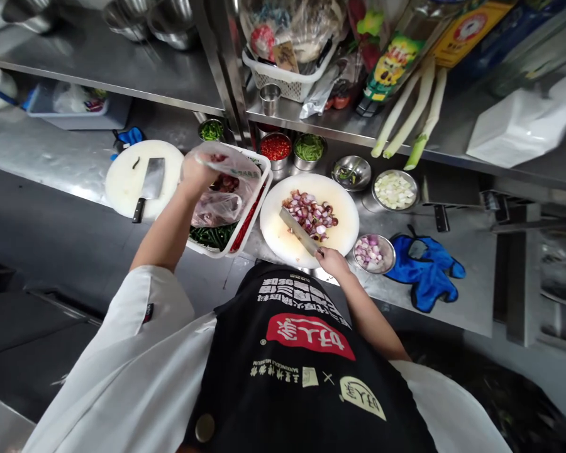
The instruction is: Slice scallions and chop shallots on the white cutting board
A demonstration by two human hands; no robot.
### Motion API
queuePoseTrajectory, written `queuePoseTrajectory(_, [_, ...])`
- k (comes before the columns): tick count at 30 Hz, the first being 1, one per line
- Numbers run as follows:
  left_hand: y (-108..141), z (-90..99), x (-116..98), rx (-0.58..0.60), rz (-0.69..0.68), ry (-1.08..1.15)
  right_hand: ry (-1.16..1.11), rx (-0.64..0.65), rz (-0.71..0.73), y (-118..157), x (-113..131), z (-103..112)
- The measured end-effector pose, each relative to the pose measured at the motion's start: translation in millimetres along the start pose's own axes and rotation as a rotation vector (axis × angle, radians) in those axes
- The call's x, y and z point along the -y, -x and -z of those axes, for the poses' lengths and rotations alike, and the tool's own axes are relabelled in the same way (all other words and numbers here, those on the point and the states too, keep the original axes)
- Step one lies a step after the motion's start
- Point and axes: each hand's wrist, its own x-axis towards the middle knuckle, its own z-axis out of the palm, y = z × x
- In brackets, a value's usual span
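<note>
My right hand (334, 262) is closed round the handle of a cleaver (298, 230). Its blade lies over the round white cutting board (276, 223), along the near side of a heap of chopped shallots (311, 214). Further left, my left hand (195, 172) grips the edge of a clear plastic bag (233, 160); its fingertips are partly hidden by the plastic. Dark reddish shallots (225, 183) show inside the bag. Beneath it stands a white plastic basket (265, 165) with green chillies (214, 236) and red chillies (249, 221).
A second board (117, 182) with another cleaver (153, 178) lies at left. Steel bowls hold cut shallots (369, 253), white pieces (395, 190), red chilli (276, 147) and sliced greens (309, 148). A blue cloth (424, 267) lies right. Leeks (415, 113) overhang the shelf above.
</note>
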Motion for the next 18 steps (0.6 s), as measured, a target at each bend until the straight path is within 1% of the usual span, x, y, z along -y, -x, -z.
queuePoseTrajectory(2, [32, -6.7, -28, 0.045, -0.031, -0.008, -0.012, 0.003, -0.017, -1, 1, 0])
queuePoseTrajectory(3, [52, -14.5, -44, 0.083, -0.083, 0.016, -0.016, 0.009, -0.023, -1, 2, 1])
queuePoseTrajectory(4, [73, -25.8, -62, 0.12, -0.17, 0.07, -0.021, 0.014, -0.027, -2, 2, 2])
queuePoseTrajectory(5, [93, -40.6, -80, 0.156, -0.264, 0.133, -0.027, 0.019, -0.029, -3, 3, 3])
queuePoseTrajectory(7, [128, -78.8, -111, 0.253, -0.413, 0.245, -0.039, 0.028, -0.028, -3, 5, 5])
queuePoseTrajectory(8, [141, -100.3, -123, 0.31, -0.443, 0.283, -0.045, 0.032, -0.024, -3, 6, 5])
queuePoseTrajectory(9, [151, -122.0, -132, 0.369, -0.445, 0.308, -0.051, 0.036, -0.018, -2, 7, 6])
queuePoseTrajectory(11, [164, -161.6, -139, 0.46, -0.413, 0.333, -0.063, 0.044, -0.004, 1, 8, 6])
queuePoseTrajectory(13, [170, -191.2, -138, 0.499, -0.374, 0.337, -0.066, 0.044, 0.002, 6, 9, 7])
queuePoseTrajectory(15, [175, -209.0, -131, 0.496, -0.361, 0.338, -0.051, 0.034, 0.0, 12, 10, 7])
queuePoseTrajectory(18, [183, -219.8, -122, 0.474, -0.391, 0.347, -0.027, 0.015, -0.006, 22, 13, 7])
